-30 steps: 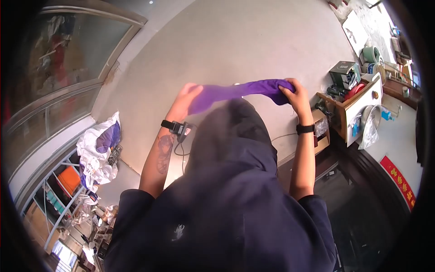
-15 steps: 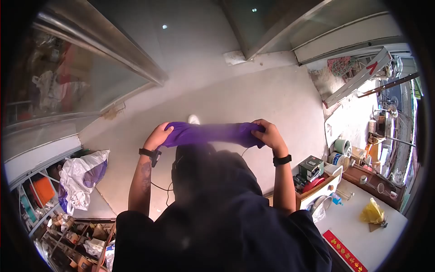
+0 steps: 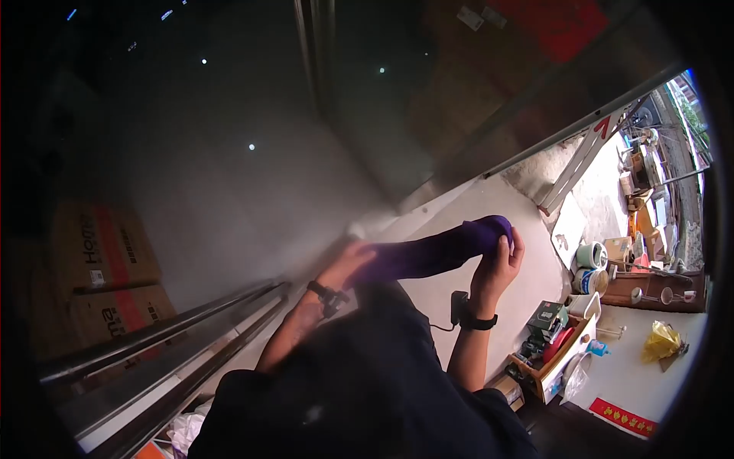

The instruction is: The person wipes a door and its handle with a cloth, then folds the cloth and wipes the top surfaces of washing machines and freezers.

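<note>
A long purple cloth point(image 3: 432, 254) is stretched between my two hands in front of my body, slanting up toward the right. Its lower end is in my left hand point(image 3: 341, 265), whose fingers are closed on it and partly blurred behind a hazy glare. My right hand point(image 3: 497, 268) grips the other end, where the cloth bunches into a rounded fold over the fingertips. Each wrist wears a dark band. A small black box point(image 3: 459, 307) with a cable hangs beside my right wrist.
A glass panel with a metal rail point(image 3: 168, 329) is close on my left, with cardboard boxes point(image 3: 115, 252) seen through it. At right are an open drawer point(image 3: 566, 359), a white tabletop point(image 3: 623, 382) with a yellow plastic bag point(image 3: 660, 342), and a pale bucket point(image 3: 592, 255).
My view has turned and come closer to the glass. The purple cloth has gone from level to slanted, my right hand now higher, its end folded over. My left hand has dropped lower.
</note>
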Demonstrator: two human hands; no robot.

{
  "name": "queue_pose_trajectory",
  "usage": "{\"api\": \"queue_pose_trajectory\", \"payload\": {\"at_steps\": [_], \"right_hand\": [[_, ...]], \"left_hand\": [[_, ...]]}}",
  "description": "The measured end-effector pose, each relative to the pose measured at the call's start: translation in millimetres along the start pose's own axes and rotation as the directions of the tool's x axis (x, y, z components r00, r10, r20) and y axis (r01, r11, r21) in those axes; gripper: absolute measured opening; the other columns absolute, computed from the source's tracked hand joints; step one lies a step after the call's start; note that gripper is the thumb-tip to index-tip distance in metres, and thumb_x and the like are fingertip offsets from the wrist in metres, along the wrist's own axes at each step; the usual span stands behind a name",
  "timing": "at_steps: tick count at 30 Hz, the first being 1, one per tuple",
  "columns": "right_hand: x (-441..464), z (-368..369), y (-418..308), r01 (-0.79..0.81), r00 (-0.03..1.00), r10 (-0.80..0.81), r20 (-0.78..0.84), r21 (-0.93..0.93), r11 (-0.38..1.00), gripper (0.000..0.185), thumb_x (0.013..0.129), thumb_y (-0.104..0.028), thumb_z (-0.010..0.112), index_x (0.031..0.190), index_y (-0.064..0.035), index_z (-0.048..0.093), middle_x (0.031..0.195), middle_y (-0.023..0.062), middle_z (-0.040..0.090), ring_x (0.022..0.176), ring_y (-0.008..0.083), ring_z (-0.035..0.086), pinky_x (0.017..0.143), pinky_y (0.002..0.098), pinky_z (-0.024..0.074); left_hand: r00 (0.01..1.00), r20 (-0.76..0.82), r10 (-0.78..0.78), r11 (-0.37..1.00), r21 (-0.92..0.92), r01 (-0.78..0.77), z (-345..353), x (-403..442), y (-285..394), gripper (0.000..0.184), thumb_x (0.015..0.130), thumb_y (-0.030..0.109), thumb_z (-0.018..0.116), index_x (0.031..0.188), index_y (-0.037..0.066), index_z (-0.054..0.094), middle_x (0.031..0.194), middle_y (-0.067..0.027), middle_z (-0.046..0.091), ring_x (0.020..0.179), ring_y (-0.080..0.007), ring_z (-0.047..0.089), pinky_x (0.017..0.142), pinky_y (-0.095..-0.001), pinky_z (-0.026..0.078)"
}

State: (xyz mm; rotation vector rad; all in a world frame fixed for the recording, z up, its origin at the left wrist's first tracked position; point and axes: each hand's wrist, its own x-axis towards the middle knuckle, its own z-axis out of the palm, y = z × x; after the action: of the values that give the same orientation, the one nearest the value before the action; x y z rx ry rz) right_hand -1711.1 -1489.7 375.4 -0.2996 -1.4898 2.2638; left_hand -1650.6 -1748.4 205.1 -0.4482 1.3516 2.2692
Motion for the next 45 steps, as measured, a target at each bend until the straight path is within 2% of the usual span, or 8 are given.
{"api": "queue_pose_trajectory", "payload": {"at_steps": [5,13,17,19,29,35,40,45], "right_hand": [[102.8,118.9,50.5,0.306,0.935,-0.347,-0.067,-0.335,0.891,0.033,0.096,-0.004,0.054,0.128,0.0013,0.050,0.126,0.0138,0.056,0.111,0.0237,0.057,0.097,0.0330,0.0445],[216.3,261.8,101.6,0.748,0.635,-0.570,0.522,-0.599,0.285,0.035,0.088,0.001,0.059,0.122,-0.0026,0.057,0.129,0.0244,0.053,0.117,0.0400,0.055,0.099,0.0425,0.0435],[248.4,334.7,142.0,0.784,0.570,-0.572,0.590,-0.598,0.165,0.039,0.080,0.004,0.064,0.118,-0.0047,0.062,0.128,0.0251,0.052,0.112,0.0410,0.057,0.090,0.0424,0.0488],[259.5,384.9,159.3,0.771,0.608,-0.540,0.582,-0.596,0.227,0.040,0.080,0.005,0.064,0.118,-0.0048,0.062,0.128,0.0251,0.052,0.112,0.0404,0.057,0.087,0.0409,0.0503],[295.5,615.3,212.5,0.748,0.627,-0.614,0.479,-0.591,0.303,0.050,0.082,0.002,0.064,0.129,-0.0021,0.050,0.132,0.0229,0.049,0.122,0.0380,0.050,0.100,0.0416,0.0414],[307.0,640.6,282.1,0.633,0.723,-0.588,0.363,-0.688,0.354,0.049,0.079,0.003,0.063,0.127,-0.0038,0.054,0.130,0.0209,0.050,0.119,0.0365,0.053,0.100,0.0409,0.0436],[282.3,661.3,317.1,0.110,0.957,-0.202,-0.210,-0.380,0.918,0.039,0.088,0.002,0.048,0.126,-0.0056,0.051,0.121,0.0130,0.056,0.104,0.0207,0.057,0.089,0.0291,0.0462],[276.9,642.3,363.0,0.169,0.905,-0.309,-0.292,-0.421,0.891,0.024,0.093,-0.010,0.049,0.115,-0.0015,0.054,0.100,0.0080,0.063,0.090,0.0158,0.060,0.080,0.0272,0.0487]], "left_hand": [[0.982,0.172,-0.080,0.987,-0.126,0.102,21.7,76.2,131.4,0.027,0.095,0.015,0.059,0.118,0.001,0.058,0.104,-0.0037,0.064,0.087,-0.0094,0.062,0.073,-0.0241,0.052],[0.983,0.174,0.055,0.895,-0.446,0.029,-62.7,192.0,255.8,0.047,0.095,0.025,0.056,0.133,-0.002,0.051,0.127,-0.0139,0.059,0.115,-0.0215,0.057,0.100,-0.0325,0.042],[0.925,0.011,0.381,0.923,-0.063,-0.379,-143.1,241.9,322.2,0.045,0.094,0.026,0.055,0.132,0.002,0.051,0.122,-0.0124,0.060,0.109,-0.0223,0.058,0.089,-0.0353,0.048],[0.952,0.083,0.296,0.798,-0.568,-0.199,-166.3,239.8,396.3,0.039,0.094,0.022,0.056,0.131,0.009,0.052,0.118,-0.0088,0.060,0.103,-0.0215,0.059,0.076,-0.0354,0.050],[0.730,-0.004,0.683,0.704,-0.259,-0.661,-221.2,313.3,696.8,0.054,0.092,0.013,0.059,0.142,0.009,0.038,0.127,-0.0083,0.054,0.114,-0.0146,0.052,0.100,-0.0348,0.041],[0.681,0.337,0.650,0.527,0.446,-0.723,-236.6,389.1,682.3,0.050,0.095,0.017,0.060,0.139,0.002,0.043,0.132,-0.0092,0.052,0.118,-0.0166,0.051,0.102,-0.0304,0.040],[0.765,0.501,0.404,0.792,0.228,-0.567,-252.9,422.4,639.4,0.049,0.097,0.026,0.057,0.140,0.005,0.044,0.128,-0.0128,0.056,0.117,-0.0204,0.053,0.100,-0.0325,0.042],[0.715,0.666,0.211,0.746,0.363,-0.558,-286.3,473.9,613.9,0.039,0.095,0.019,0.057,0.132,0.007,0.053,0.120,-0.0113,0.062,0.110,-0.0184,0.057,0.095,-0.0309,0.045]]}}
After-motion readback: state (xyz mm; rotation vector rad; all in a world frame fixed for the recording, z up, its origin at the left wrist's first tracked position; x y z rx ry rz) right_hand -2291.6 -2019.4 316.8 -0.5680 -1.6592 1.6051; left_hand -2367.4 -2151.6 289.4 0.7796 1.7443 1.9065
